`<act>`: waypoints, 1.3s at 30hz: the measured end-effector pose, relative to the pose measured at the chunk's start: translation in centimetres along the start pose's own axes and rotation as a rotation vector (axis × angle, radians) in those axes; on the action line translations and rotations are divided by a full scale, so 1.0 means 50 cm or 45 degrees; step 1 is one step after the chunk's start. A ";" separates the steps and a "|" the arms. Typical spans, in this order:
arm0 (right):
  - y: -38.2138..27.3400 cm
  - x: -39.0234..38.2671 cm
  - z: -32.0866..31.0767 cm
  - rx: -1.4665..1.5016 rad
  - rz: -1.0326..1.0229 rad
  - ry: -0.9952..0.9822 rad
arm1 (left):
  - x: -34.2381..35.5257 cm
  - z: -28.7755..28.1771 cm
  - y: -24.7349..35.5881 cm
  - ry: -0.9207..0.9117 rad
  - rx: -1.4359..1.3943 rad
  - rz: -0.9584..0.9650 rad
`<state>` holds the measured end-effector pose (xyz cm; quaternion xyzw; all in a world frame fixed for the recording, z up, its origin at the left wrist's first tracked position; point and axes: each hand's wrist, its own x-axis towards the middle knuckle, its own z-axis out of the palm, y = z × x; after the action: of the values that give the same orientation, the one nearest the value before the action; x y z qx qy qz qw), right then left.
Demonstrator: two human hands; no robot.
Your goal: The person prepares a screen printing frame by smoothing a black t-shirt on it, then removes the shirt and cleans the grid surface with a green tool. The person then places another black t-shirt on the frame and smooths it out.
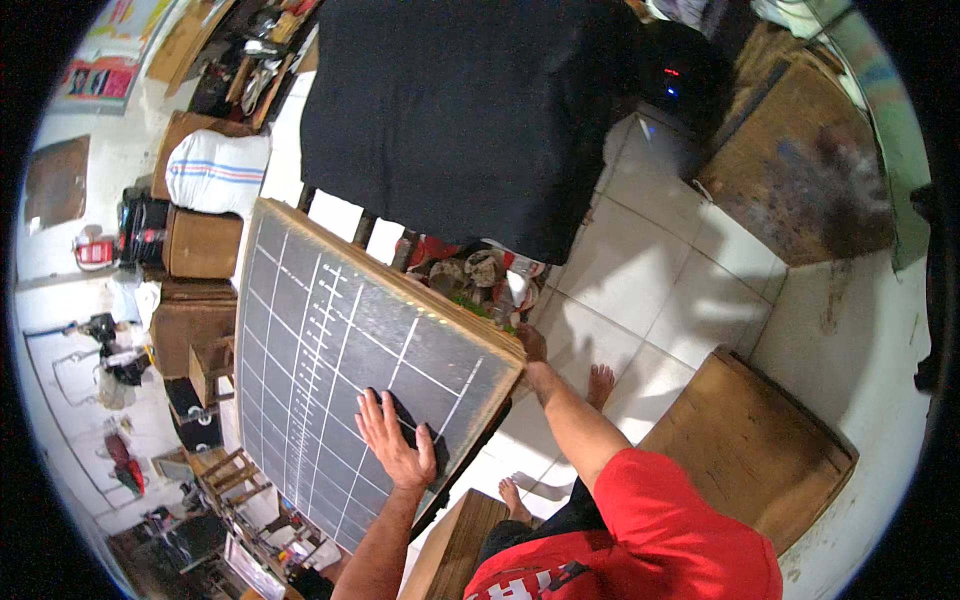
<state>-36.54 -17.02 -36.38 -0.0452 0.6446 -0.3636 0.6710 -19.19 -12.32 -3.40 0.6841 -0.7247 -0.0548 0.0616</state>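
A large dark grey board [300, 340] with a white painted grid and tick marks leans at a tilt before me. Its thick brown edge [400, 275] looks layered, like several sheets together. My left hand [397, 440] rests flat on the gridded face, fingers spread, holding nothing. At the board's right corner, my right hand [532, 346] is closed round the edge; its fingertips are partly hidden.
A black cloth [460, 110] covers something beyond the board, with cans [475, 270] beneath. Brown wooden panels [750, 450] lean at right, another stained panel [800, 170] farther off. A wooden block [455, 540] stands by my feet. Shelves and clutter line the left.
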 end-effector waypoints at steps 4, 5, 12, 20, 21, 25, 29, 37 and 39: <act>0.035 0.044 -0.038 1.049 0.339 0.359 | -0.002 0.000 -0.008 0.009 -0.043 0.005; 0.035 0.039 -0.056 1.107 0.345 0.534 | -0.002 0.000 -0.009 -0.008 -0.047 -0.011; -0.218 -0.131 -0.155 -0.558 -1.030 0.810 | 0.000 -0.011 -0.007 -0.006 -0.109 -0.026; -0.529 -0.211 -0.138 -1.277 -1.472 0.680 | -0.002 -0.019 -0.004 -0.026 -0.173 -0.096; -0.546 -0.214 -0.149 -1.414 -1.353 0.630 | -0.001 -0.020 -0.003 -0.033 -0.176 -0.103; -0.575 -0.257 -0.188 -1.442 -1.420 0.538 | 0.000 -0.021 -0.002 -0.009 -0.184 -0.112; -0.604 -0.329 -0.226 -1.498 -1.242 0.430 | -0.002 -0.024 -0.004 -0.013 -0.205 -0.084; -0.748 -0.392 -0.278 -1.391 -1.263 -0.023 | -0.004 -0.017 -0.003 0.055 -0.213 -0.080; -0.797 -0.412 -0.279 -1.507 -1.109 -0.019 | -0.006 -0.016 -0.006 0.057 -0.251 -0.115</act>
<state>-64.22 -29.24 -0.43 -0.6547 0.6519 -0.1880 0.3333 -18.77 -12.02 -2.68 0.7077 -0.6828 -0.1130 0.1422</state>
